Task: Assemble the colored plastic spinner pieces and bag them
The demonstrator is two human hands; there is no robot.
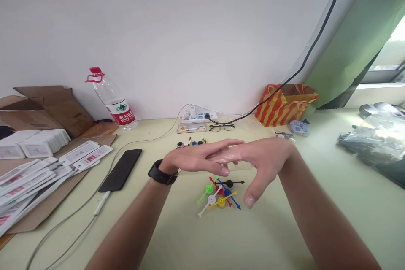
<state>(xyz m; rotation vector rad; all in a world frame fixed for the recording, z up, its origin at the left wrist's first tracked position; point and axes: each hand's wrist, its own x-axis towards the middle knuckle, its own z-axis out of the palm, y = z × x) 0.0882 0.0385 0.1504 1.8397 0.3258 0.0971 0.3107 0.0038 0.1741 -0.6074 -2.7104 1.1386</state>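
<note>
Clear plastic film (232, 154), perhaps a thin bag, shows over the fingers of my right hand (268, 156), whose thumb points down and apart. My left hand (199, 157), with a black watch on its wrist, lies across those fingertips, its own fingers stretched out. Where the film's edges run behind the hands is hard to make out. Just below, a loose pile of plastic arrow spinners lies on the table: a green one (209, 189), a white one (211, 199), a yellow one (221, 201), a blue one (228, 193), a black one (229, 183) and a partly covered red one.
More small coloured pieces (193, 143) lie behind my hands. A power strip (199, 116) and glasses (222, 127) sit by the wall. Left are a phone (120, 170) on a cable, a bottle (115, 103) and a cardboard box (47, 105); right, a striped bag (281, 107).
</note>
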